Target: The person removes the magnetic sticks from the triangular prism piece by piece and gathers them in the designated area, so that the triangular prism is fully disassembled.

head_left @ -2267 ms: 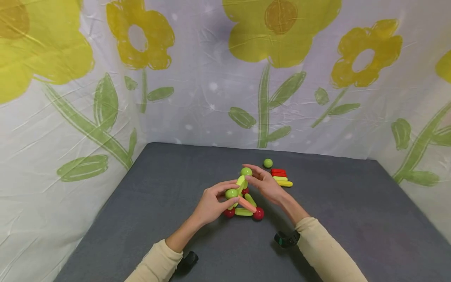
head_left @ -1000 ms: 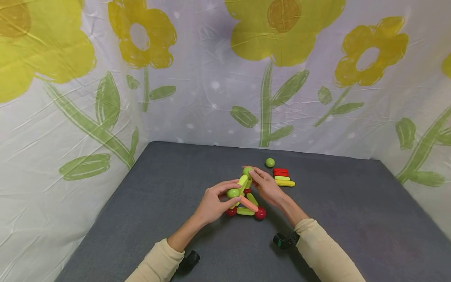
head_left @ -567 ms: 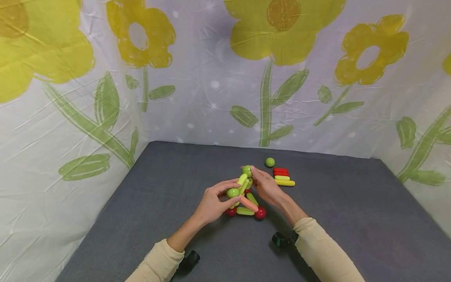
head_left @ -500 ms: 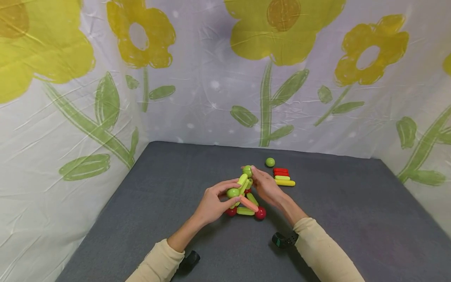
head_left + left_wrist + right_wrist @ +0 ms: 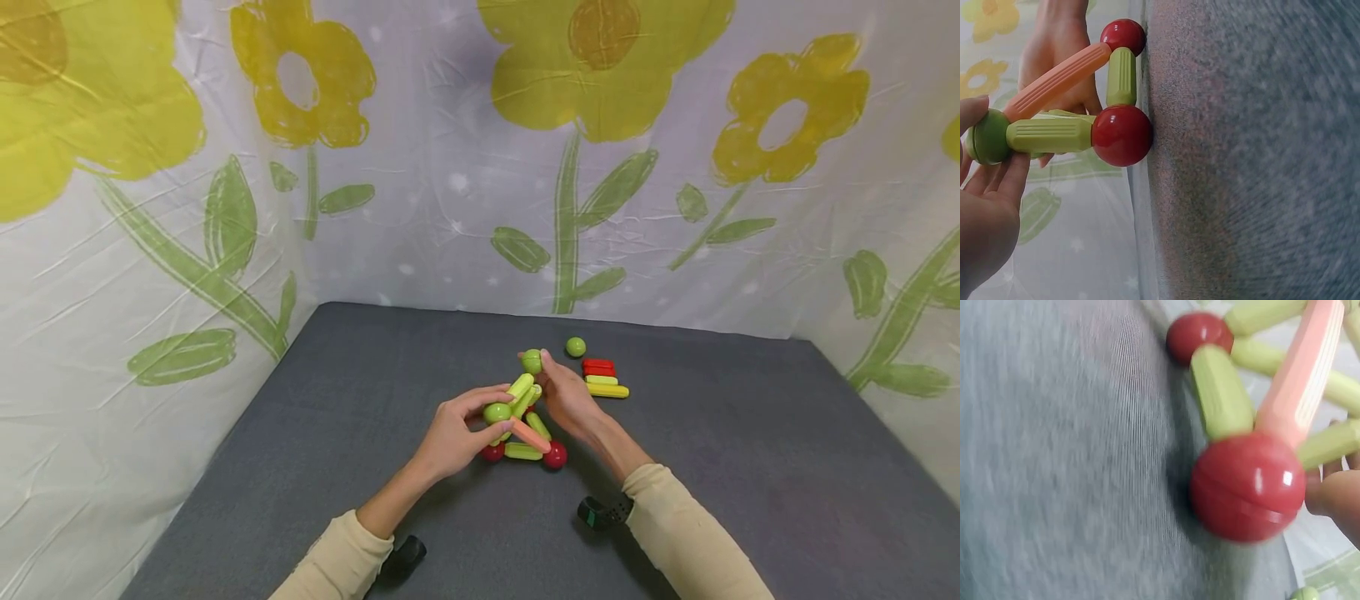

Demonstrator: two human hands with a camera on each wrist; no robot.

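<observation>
A toy frame of magnetic rods and balls stands on the table, with red balls (image 5: 555,454) at its base, joined by yellow-green rods (image 5: 522,451). My left hand (image 5: 452,429) pinches the upper green ball (image 5: 988,137) between thumb and fingers. An orange rod (image 5: 1060,81) slopes from that ball down to a red ball (image 5: 1124,37). My right hand (image 5: 567,397) pinches another green ball (image 5: 532,361), with a small gap between it and the upper ends of two yellow-green rods (image 5: 521,387). In the right wrist view a red ball (image 5: 1249,487) stands close; the right-hand ball is not visible there.
Behind my right hand a loose green ball (image 5: 576,347) lies on the dark grey table (image 5: 720,467). Beside it are red rods (image 5: 598,367), a pale yellow rod (image 5: 602,380) and a longer yellow rod (image 5: 607,390). A flower-printed cloth (image 5: 435,208) hangs around the table.
My right hand has pulled its green ball up and away from the rods, whose upper ends now show free. The left hand stays on its ball.
</observation>
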